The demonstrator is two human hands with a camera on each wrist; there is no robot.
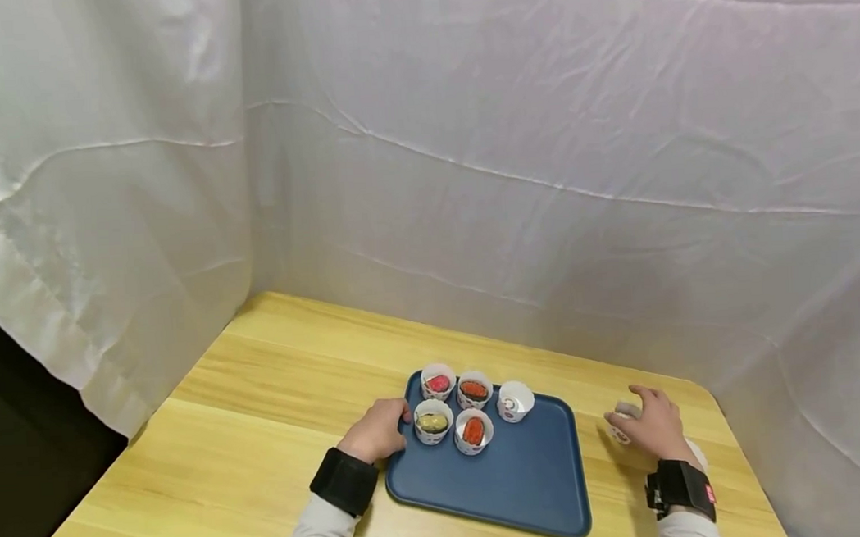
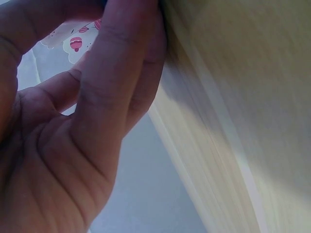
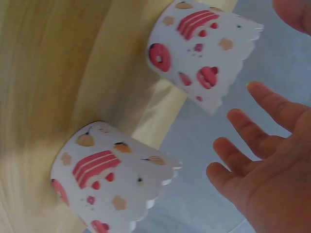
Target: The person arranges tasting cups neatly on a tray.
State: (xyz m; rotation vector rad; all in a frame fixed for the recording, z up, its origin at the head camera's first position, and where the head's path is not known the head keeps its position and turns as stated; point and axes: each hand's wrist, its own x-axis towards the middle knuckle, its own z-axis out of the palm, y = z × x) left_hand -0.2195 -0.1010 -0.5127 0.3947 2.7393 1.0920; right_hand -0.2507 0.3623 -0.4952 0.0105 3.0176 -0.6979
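At the left rim of a blue tray, my left hand grips the edge with curled fingers. Several white paper baking cups stand on the tray. One holds a pink piece, one a yellow piece with a dark band, and two hold orange-red pieces. A whitish thing lies in the back right cup. My right hand hovers, fingers spread, over two more printed cups right of the tray. In the right wrist view, its fingertips are beside the rim of one cup; the other cup stands nearby.
Tray and cups stand on a light wood-grain table. White curtains hang behind the table and along its left side. The table's right edge runs close past the right-hand cups.
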